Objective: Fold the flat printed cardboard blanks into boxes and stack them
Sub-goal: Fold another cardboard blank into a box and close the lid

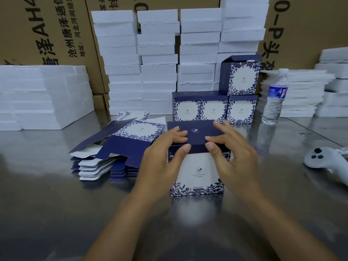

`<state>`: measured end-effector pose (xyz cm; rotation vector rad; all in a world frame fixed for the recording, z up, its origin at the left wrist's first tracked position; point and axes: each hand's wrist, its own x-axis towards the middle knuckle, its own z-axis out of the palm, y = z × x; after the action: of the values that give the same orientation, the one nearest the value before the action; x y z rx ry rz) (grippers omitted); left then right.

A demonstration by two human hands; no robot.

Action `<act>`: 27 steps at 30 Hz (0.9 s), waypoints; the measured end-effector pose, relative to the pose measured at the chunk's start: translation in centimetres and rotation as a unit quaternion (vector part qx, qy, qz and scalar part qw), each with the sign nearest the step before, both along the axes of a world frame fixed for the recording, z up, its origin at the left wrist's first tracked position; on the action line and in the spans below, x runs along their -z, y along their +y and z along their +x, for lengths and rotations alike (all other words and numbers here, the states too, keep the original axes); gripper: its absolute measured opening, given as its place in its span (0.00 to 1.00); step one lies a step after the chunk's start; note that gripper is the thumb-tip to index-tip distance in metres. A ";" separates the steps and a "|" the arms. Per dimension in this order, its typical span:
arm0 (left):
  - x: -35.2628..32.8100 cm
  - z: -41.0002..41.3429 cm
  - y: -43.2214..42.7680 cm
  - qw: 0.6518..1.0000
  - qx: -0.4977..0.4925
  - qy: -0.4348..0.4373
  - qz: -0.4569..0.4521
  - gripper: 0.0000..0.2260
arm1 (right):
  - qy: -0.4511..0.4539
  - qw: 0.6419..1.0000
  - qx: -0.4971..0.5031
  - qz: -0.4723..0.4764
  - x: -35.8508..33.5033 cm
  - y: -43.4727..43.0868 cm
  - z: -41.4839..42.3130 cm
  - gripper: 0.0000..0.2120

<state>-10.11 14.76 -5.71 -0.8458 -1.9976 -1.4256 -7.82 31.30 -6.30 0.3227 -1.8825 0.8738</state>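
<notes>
I look down over a shiny steel table that fills the lower view. Behind it stands a wall of brown shipping cartons printed with large black characters. In front of the cartons rise tall stacks of white foam slabs, with lower stacks at the far left and far right.

Left of centre on the table lies a pile of flat blanks, navy blue with a white leaf-patterned panel, loosely fanned. Behind the centre, three finished boxes stand side by side in a row. A fourth box sits on the rightmost one, with its top flap raised.

Nearest me, at centre, an upright box stands on the table. Its white front faces me and its navy lid is folded down.

My left hand grips the lid's left front corner, fingers on top and thumb against the front edge. My right hand grips the right corner the same way.

To the right stands a clear water bottle. A white handheld controller lies near the right edge.
</notes>
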 end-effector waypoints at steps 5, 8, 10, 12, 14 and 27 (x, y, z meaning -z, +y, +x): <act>-0.4 0.4 -0.1 0.997 -0.072 0.039 -0.014 0.08 | -0.011 1.000 -0.024 -0.017 0.3 0.1 -0.3 0.09; -0.6 0.6 0.2 0.996 -0.075 0.044 0.002 0.07 | -0.021 0.999 -0.041 -0.023 0.4 0.3 -0.5 0.09; -0.7 0.6 0.2 0.996 -0.074 0.041 0.008 0.07 | -0.031 0.998 -0.056 -0.029 0.3 0.5 -0.5 0.09; -0.7 0.6 0.2 0.997 -0.073 0.037 0.011 0.06 | -0.037 0.996 -0.070 -0.034 0.3 0.7 -0.5 0.08; -0.7 0.6 0.1 0.997 -0.071 0.031 0.017 0.05 | -0.044 0.994 -0.079 -0.056 0.4 0.8 -0.4 0.08; -1.2 0.3 -0.9 0.997 -0.034 -0.047 0.055 0.04 | -0.073 0.983 -0.091 -0.139 0.7 0.6 -0.6 0.06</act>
<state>-9.84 13.88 -4.52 -0.6686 -1.9770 -1.5471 -8.42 31.92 -6.96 0.2675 -1.8526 1.2998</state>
